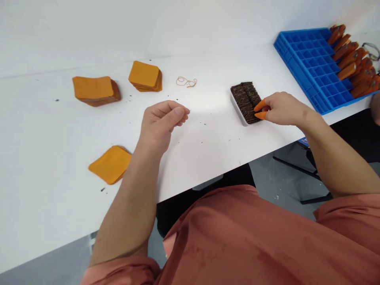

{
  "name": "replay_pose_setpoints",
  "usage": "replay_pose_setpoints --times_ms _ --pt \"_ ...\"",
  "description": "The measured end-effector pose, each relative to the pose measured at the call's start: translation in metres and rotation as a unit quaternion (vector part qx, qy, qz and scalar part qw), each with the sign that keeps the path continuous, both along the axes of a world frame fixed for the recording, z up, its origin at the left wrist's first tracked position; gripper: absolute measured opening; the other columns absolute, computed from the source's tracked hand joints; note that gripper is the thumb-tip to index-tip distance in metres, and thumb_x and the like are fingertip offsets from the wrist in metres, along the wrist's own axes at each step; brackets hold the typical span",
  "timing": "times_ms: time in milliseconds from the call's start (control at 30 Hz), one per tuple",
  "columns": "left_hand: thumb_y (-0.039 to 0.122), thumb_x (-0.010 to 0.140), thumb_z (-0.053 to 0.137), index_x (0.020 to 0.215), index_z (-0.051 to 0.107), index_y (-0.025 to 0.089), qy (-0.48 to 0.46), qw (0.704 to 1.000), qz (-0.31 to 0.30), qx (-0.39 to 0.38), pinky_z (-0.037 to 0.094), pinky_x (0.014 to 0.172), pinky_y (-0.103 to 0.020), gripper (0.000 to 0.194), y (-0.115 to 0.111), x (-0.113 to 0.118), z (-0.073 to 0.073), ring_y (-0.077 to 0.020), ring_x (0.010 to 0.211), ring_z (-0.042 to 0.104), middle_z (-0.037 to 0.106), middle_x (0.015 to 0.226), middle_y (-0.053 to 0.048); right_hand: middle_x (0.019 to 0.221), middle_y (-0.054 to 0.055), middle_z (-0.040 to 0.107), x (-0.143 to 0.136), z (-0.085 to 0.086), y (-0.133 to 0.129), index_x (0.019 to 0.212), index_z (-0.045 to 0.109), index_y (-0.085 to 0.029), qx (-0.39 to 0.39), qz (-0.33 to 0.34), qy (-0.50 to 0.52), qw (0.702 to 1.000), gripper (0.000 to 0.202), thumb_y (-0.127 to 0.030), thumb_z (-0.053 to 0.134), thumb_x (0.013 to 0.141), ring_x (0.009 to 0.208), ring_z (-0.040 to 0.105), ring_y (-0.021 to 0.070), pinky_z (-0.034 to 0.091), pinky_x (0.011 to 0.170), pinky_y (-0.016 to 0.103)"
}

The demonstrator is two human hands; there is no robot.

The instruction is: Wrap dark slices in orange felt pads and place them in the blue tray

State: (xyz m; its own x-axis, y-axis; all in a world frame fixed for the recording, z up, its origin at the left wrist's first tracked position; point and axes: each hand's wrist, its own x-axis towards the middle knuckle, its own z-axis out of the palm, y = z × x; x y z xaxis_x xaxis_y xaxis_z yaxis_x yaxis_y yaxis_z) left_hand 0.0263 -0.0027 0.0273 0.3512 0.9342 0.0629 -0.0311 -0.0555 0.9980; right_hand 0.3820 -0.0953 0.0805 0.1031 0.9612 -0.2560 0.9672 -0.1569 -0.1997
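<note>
A white tray (237,107) holds tightly packed rows of thin, dark brown flat pieces (245,99). My right hand (285,109) reaches over its right side, with orange covers on the thumb and a finger. Those two fingertips pinch at the edge of the brown pieces; how many they grip is hidden. Above the table's middle, my left hand (163,122) is closed, thumb laid against curled fingers, and nothing shows in it. A yellow-orange flat packet (110,164) lies beside my left forearm, which partly covers it.
Two stacks of yellow-orange packets, a left stack (95,91) and a right stack (145,76), stand at the back. Near them are loose rubber bands (187,82). A blue compartment tray (314,67) holds several orange bundles (353,59). Dark crumbs dot the white table (196,166).
</note>
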Motion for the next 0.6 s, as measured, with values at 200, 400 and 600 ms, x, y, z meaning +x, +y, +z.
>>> replay_pose_setpoints --times_ms 200,400,600 --pt "0.042 0.084 0.087 0.072 0.074 0.024 -0.008 1.000 -0.008 0.002 0.052 0.066 -0.030 0.025 -0.002 0.000 0.002 -0.0151 0.069 0.060 0.069 0.073 -0.003 0.099 0.008 0.085 -0.005 0.004 0.002 0.092 0.090 -0.030 -0.012 -0.081 0.133 0.988 0.029 -0.057 0.091 0.080 0.095 0.077 0.0363 0.062 0.080 0.051" --pt "0.039 0.085 0.084 0.072 0.073 0.024 0.002 1.000 -0.007 0.000 0.054 0.069 -0.032 0.023 -0.004 0.001 0.005 -0.0163 0.071 0.061 0.067 0.072 -0.003 0.091 0.011 0.081 -0.005 0.003 -0.006 0.095 0.089 -0.027 -0.002 -0.142 0.230 0.963 0.045 -0.067 0.096 0.075 0.087 0.071 0.0313 0.059 0.075 0.049" --pt "0.042 0.083 0.085 0.072 0.073 0.024 0.002 1.000 -0.011 0.003 0.053 0.069 -0.032 0.024 -0.004 0.001 0.004 -0.0169 0.071 0.060 0.066 0.071 -0.003 0.084 0.011 0.076 -0.002 0.006 -0.012 0.095 0.087 -0.026 -0.015 -0.138 0.262 0.955 0.053 -0.078 0.087 0.081 0.075 0.064 0.0269 0.052 0.068 0.045"
